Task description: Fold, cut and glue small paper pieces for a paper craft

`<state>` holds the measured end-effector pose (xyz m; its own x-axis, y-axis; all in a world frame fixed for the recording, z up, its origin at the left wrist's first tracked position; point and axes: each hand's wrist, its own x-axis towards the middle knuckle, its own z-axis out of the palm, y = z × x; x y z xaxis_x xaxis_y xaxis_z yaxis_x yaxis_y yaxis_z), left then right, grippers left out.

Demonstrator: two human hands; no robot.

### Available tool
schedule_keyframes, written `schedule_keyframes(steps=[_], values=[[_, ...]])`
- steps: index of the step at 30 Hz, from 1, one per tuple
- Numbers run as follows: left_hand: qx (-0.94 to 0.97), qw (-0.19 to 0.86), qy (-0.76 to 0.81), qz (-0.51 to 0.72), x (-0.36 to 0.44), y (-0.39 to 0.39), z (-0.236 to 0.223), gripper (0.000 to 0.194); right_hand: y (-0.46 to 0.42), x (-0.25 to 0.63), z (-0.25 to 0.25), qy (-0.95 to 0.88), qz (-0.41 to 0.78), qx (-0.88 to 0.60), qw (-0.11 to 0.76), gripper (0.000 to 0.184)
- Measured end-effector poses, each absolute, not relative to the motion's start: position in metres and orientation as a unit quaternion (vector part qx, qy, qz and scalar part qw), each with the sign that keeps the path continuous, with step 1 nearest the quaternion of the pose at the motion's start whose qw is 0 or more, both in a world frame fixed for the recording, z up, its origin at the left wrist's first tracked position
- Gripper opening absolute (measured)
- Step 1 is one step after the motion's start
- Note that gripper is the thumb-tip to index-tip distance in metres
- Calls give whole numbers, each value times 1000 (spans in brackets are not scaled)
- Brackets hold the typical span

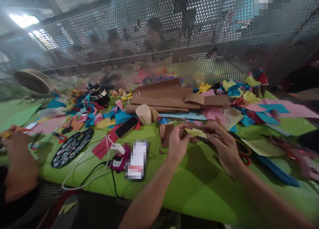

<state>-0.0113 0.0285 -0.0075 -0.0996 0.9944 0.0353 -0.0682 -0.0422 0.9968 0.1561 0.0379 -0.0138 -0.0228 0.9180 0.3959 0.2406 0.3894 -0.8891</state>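
Right of the black, dark-screened smartphone (pixel 126 127), the left hand (pixel 178 143) and right hand (pixel 223 142) pinched a small pale-yellow paper piece (pixel 196 132) between their fingertips; folding appeared begun, shaping apparently unfinished.

Shows black palette (pixel 72 148) with round wells lying left on green tabletop (pixel 194 204). Has white charger (pixel 117 149) on purple power strip (pixel 122 164), dark-screened phone (pixel 126 127) behind, blurred-screen phone (pixel 137 159) just beside. Includes round tan fan-like object (pixel 32 80) far left, perforated metal screen (pixel 199 53) across back.
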Motion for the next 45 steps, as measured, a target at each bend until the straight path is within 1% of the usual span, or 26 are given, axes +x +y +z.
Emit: schedule_keyframes(steps=[2, 5, 11, 12, 15, 19, 26, 33, 40, 42, 45], values=[[483, 466, 494, 553, -11, 29, -8, 31, 39, 155, -12, -615, 388, -447, 521, 22], [510, 449, 486, 550, -11, 29, -10, 31, 43, 152, -11, -591, 464, -434, 497, 28], [557, 417, 481, 533, -12, 28, -8, 32, 48, 151, -12, -564, 515, -438, 475, 39], [560, 416, 481, 531, -12, 27, -7, 32, 48, 151, -12, -564, 519, -436, 471, 39], [559, 422, 480, 528, -12, 27, -6, 33, 49, 152, -13, -561, 527, -432, 470, 34], [548, 442, 479, 524, -11, 26, -7, 31, 48, 151, -16, -540, 524, -444, 486, 34], [534, 499, 461, 503, -7, 28, -23, 15, 48, 149, -22, -517, 526, -450, 504, 38], [558, 451, 490, 494, -9, 28, -19, 9, 51, 151, -22, -543, 550, -435, 462, 39], [577, 405, 522, 480, -11, 25, -9, 13, 51, 151, -20, -578, 533, -427, 446, 41], [600, 374, 532, 466, -13, 24, -8, 11, 50, 150, -20, -579, 529, -427, 450, 42], [647, 307, 544, 438, -14, 24, -6, 8, 48, 149, -19, -569, 505, -430, 487, 44]])
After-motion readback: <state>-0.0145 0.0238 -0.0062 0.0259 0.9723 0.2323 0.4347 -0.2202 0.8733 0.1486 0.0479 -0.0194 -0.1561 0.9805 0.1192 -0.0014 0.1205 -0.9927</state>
